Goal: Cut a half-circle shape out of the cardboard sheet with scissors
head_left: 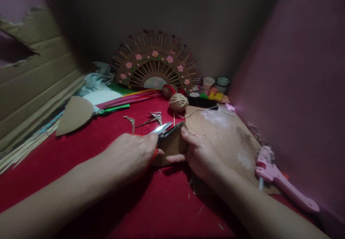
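My left hand (137, 152) is closed round a pair of scissors (167, 134) with orange-red handles. The blades are parted and point away to the right. In my right hand (202, 152) is a piece of brown cardboard (174, 147), pinched with the thumb on top. One scissor blade lies along the cardboard's upper edge. Part of the cardboard is hidden behind my fingers. Just beyond the scissors, several cardboard scraps (155, 118) lie on the red cloth (172, 203).
A decorated stick fan (155, 54) stands at the back. Before it sits a ball of twine (178, 102). A pink glue gun (280, 181) rests on a board (229, 149) at the right. Thin sticks (35, 143) and a cardboard piece (75, 115) lie left, by a cardboard wall (40, 73).
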Demonstrator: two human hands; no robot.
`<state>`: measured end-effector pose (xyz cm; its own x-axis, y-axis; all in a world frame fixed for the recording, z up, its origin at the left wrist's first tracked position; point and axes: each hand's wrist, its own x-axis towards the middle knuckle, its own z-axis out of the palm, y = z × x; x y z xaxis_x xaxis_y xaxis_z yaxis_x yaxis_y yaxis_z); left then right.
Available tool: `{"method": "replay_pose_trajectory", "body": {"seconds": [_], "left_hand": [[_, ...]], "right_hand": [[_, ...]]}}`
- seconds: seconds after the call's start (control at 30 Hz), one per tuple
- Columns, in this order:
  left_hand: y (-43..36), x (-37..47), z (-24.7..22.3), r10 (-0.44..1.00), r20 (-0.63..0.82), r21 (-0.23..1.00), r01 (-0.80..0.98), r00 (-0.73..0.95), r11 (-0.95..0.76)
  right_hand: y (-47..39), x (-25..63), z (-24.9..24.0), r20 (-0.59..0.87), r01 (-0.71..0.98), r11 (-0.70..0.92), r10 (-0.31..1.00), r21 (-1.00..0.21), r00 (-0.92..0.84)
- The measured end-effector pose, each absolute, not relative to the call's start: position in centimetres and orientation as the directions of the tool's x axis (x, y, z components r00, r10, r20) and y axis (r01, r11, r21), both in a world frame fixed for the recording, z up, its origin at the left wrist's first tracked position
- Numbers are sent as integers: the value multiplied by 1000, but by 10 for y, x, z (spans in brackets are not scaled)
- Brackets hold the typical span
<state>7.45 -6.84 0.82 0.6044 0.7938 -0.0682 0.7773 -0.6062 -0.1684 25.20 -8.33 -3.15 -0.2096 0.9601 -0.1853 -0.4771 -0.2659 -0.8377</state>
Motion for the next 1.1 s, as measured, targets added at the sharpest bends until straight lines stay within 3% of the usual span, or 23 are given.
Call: {"method": "replay_pose_trajectory", "body": {"seconds": [0.3, 0.6, 0.83, 1.1], "left_hand": [[-65, 74, 7, 768, -62, -230, 740, 637, -632], [-65, 73, 7, 774, -36, -132, 764, 633, -631], [-70, 73, 11, 762, 2, -202, 746, 648, -634], [-64, 69, 10, 793, -26, -147, 783, 608, -605]], "right_hand": [[-85, 251, -30, -179, -488, -245, 968, -838, -178], [-88, 247, -30, -157, -467, -238, 966, -852, -206], [-88, 248, -29, -164, -465, -241, 966, -852, -201], [-86, 251, -29, -188, -530, -270, 961, -804, -205]]}}
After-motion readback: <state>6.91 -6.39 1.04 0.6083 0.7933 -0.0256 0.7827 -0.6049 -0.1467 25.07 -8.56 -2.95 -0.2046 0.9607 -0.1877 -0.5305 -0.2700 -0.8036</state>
